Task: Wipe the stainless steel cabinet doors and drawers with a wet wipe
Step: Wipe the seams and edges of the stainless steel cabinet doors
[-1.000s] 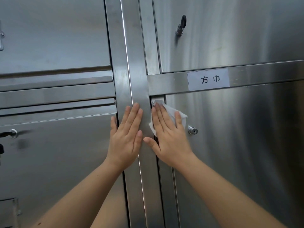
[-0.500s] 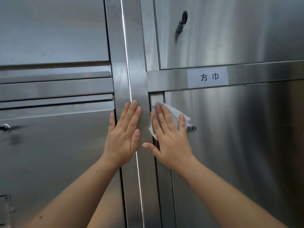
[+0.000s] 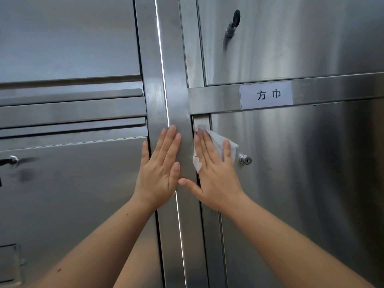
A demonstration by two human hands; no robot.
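Observation:
A wall of stainless steel cabinets fills the view. My right hand (image 3: 214, 173) lies flat with straight fingers on a white wet wipe (image 3: 218, 140), pressing it against the top left corner of the lower right door (image 3: 301, 183). The wipe shows above and left of my fingers. My left hand (image 3: 160, 169) rests flat and bare on the vertical steel post (image 3: 176, 80) between the cabinets, its fingers pointing up. The two thumbs nearly touch.
A round lock (image 3: 245, 160) sits just right of the wipe. A key (image 3: 233, 23) sticks out of the upper right door. A white label (image 3: 267, 95) is on the crossbar. Drawer fronts (image 3: 72, 113) and another lock (image 3: 12, 161) are at left.
Both hands stay pressed in nearly the same spot. The wipe under my right hand has shifted only slightly on the door corner. The view has drifted a little.

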